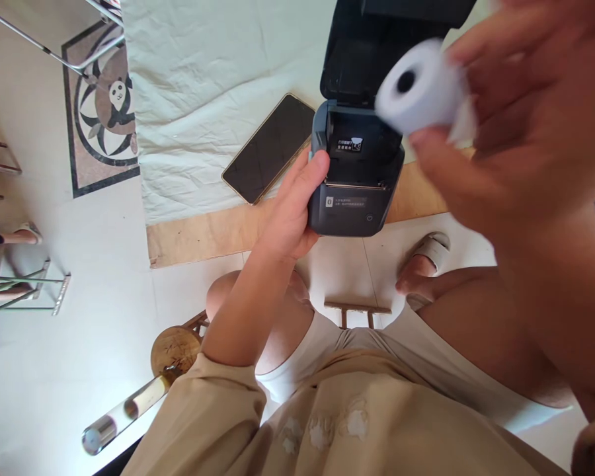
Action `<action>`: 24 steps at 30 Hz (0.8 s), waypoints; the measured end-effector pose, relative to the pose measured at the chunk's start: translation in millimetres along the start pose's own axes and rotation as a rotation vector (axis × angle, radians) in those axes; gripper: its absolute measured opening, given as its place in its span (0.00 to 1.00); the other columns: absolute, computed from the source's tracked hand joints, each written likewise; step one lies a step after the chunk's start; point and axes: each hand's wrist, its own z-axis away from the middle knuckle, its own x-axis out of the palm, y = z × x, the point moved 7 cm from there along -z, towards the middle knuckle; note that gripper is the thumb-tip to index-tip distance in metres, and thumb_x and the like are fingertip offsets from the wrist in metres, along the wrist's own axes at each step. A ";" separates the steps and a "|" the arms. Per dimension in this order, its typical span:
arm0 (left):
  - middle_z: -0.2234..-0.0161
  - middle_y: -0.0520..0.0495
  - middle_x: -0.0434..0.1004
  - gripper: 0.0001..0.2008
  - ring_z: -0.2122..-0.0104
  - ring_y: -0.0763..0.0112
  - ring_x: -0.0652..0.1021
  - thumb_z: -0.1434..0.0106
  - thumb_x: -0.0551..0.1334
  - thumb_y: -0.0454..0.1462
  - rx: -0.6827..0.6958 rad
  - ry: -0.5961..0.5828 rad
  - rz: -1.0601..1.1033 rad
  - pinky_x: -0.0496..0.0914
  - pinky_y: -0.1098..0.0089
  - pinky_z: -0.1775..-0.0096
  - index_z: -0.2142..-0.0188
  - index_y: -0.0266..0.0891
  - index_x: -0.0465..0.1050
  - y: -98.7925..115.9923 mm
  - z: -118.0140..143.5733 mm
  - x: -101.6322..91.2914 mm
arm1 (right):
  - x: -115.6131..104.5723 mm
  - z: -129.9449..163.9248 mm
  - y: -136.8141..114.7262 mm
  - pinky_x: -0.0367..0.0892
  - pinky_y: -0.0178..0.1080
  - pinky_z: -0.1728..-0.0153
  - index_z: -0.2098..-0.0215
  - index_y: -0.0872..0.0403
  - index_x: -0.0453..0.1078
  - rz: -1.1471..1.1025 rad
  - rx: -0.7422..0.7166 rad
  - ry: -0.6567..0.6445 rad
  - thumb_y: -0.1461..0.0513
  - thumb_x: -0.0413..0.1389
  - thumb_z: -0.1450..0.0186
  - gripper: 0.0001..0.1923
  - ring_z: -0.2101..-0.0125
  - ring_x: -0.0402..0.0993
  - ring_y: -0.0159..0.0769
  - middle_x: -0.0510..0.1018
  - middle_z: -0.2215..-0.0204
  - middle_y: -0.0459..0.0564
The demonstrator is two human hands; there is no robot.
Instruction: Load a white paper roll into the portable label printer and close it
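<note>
Your left hand (292,211) is gripping the open printer (357,178); your right hand (520,125) is pinching the paper roll (416,89), seemingly not yet loaded inside.

There is one printer (354,168), with its lid open. There is one paper roll (416,89) and one phone (270,149). One white cloth (203,86) lies on one worktop (203,235). Two hands are visible, the left hand (295,205) and the right hand (520,119). One stool (173,350) stands on the floor.
</note>
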 end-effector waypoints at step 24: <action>0.65 0.52 0.79 0.13 0.60 0.63 0.83 0.45 0.74 0.41 0.100 0.037 -0.119 0.77 0.68 0.61 0.62 0.45 0.74 2.3 0.5 -17.1 | 26.6 51.2 -58.6 0.65 0.43 0.64 0.66 0.52 0.71 0.244 -0.901 0.083 0.58 0.60 0.34 0.06 0.64 0.75 0.34 0.78 0.69 0.44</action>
